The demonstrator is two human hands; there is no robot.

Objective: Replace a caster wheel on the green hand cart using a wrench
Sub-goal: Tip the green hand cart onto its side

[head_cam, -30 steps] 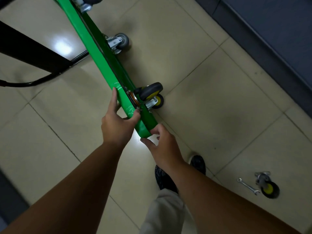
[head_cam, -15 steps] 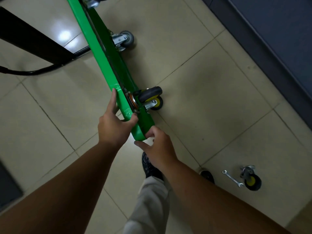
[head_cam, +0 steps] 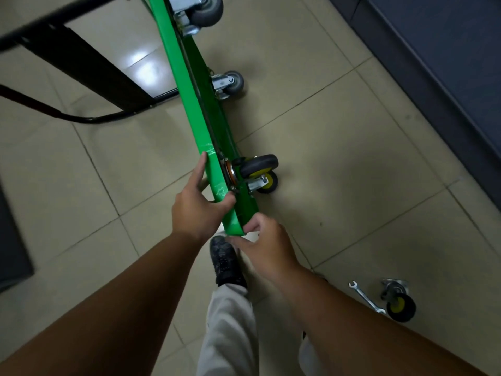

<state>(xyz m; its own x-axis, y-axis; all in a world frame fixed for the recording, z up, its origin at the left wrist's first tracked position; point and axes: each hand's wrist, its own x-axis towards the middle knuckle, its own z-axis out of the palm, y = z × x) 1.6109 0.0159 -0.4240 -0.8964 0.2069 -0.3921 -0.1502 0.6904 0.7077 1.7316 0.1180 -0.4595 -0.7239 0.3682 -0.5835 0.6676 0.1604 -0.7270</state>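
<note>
The green hand cart point(head_cam: 189, 88) stands tipped on its side edge, its platform running from the top centre down to my hands. My left hand point(head_cam: 199, 206) grips the platform's upper edge near the corner, thumb over the top. My right hand point(head_cam: 264, 246) pinches the platform's near corner from below. A black-and-yellow caster wheel point(head_cam: 260, 172) is mounted on the underside right beside my left hand. Two grey casters point(head_cam: 230, 84) sit farther up the platform. A silver wrench point(head_cam: 366, 296) and a loose black-and-yellow caster wheel point(head_cam: 398, 301) lie on the floor at lower right.
The cart's black handle frame point(head_cam: 81, 61) lies on the tiled floor at upper left. A dark cabinet base point(head_cam: 433, 63) runs along the right. My shoe point(head_cam: 226, 260) and trouser leg stand just under the cart's corner. A dark mat edge point(head_cam: 10, 240) shows at left.
The view has pulled back and shifted, so more of the cart and a second grey caster show. Both hands keep their hold on the cart's corner; my foot has stepped forward beneath it.
</note>
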